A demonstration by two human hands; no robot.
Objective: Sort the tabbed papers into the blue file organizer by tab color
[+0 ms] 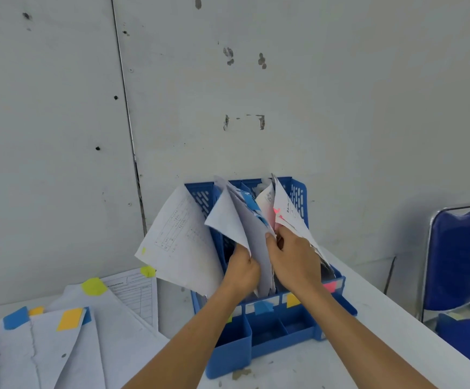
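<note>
The blue file organizer [267,343] stands on the white table against the wall, with blue, yellow and pink labels along its front. Several tabbed papers stand in its slots. My left hand [241,269] grips the lower edge of a white sheet [228,220] in a middle slot. My right hand [291,255] pinches papers with pink tabs [285,211] in the slot to the right. A printed sheet with a small green tab [177,242] leans out of the leftmost slot. Loose papers with blue, yellow and green tabs [68,329] lie on the table at the left.
A grey wall [256,94] rises directly behind the organizer. A blue padded chair [457,259] stands at the right, past the table edge. The organizer's low front compartments [267,331] are open-topped.
</note>
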